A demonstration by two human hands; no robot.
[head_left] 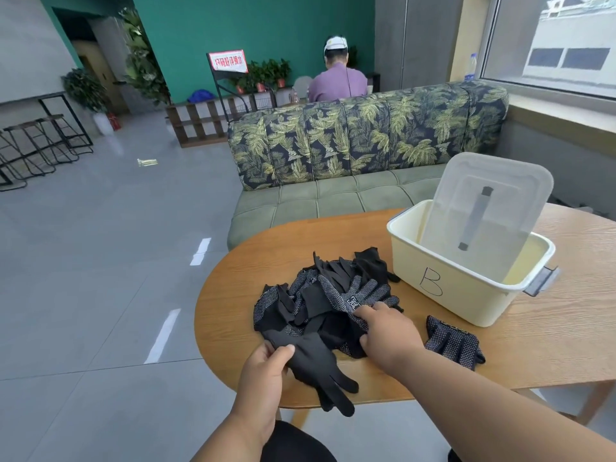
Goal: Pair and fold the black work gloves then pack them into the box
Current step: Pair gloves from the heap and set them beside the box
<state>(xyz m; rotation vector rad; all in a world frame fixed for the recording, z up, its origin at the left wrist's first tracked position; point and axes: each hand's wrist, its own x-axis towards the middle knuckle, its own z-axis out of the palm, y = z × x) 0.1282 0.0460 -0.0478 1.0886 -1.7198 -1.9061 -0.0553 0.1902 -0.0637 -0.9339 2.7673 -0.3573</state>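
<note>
Gloves on a wooden table (550, 335), observed left to right. My left hand (263, 368) grips the cuff end of one plain black glove (320, 365), thumb curled over the fabric; that glove's fingers reach to the table's near edge and slightly past it. Beyond it lies the pile of black gloves (320, 295), tangled, several showing white grip dots. My right hand (386, 331) rests on the pile's right side, fingers curled into a dotted glove there; I cannot tell whether they have closed on the fabric. Just right of that hand, a folded dotted glove (453, 341) lies apart from the pile, near the box. Cream box (446, 281), marked "B", stands at the right, its translucent lid (486, 205) propped upright inside it.
</note>
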